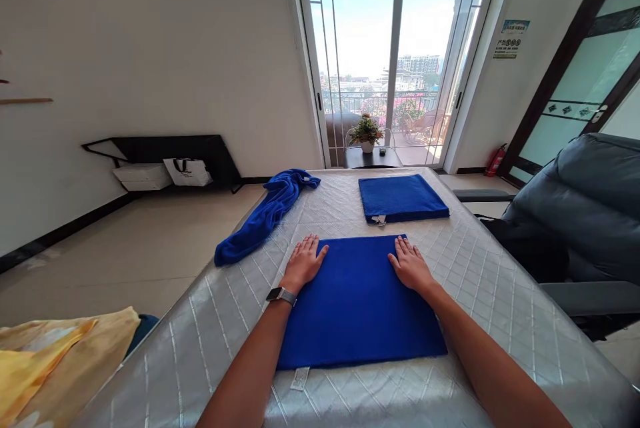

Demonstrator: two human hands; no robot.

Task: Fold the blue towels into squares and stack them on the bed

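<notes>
A flat blue cloth (363, 301) lies in front of me on the quilted silver mattress (220, 321), a white tag showing at its near edge. My left hand (304, 261) rests on its far left corner, fingers stretched out. On the far right corner lies my right hand (410, 263), flat with its fingers extended. Neither hand grips anything. Beyond them is a neat stack of folded blue cloth (403, 197) with white tags at its front edge. A crumpled blue cloth (270, 215) is spread along the mattress's far left edge.
Yellow and beige fabric (65, 361) is at the lower left. A dark padded chair (580, 208) stands along the right side. Past the mattress's far edge, a small table (373, 159) holds a flower pot (367, 146). White bags (187, 173) sit by the left wall.
</notes>
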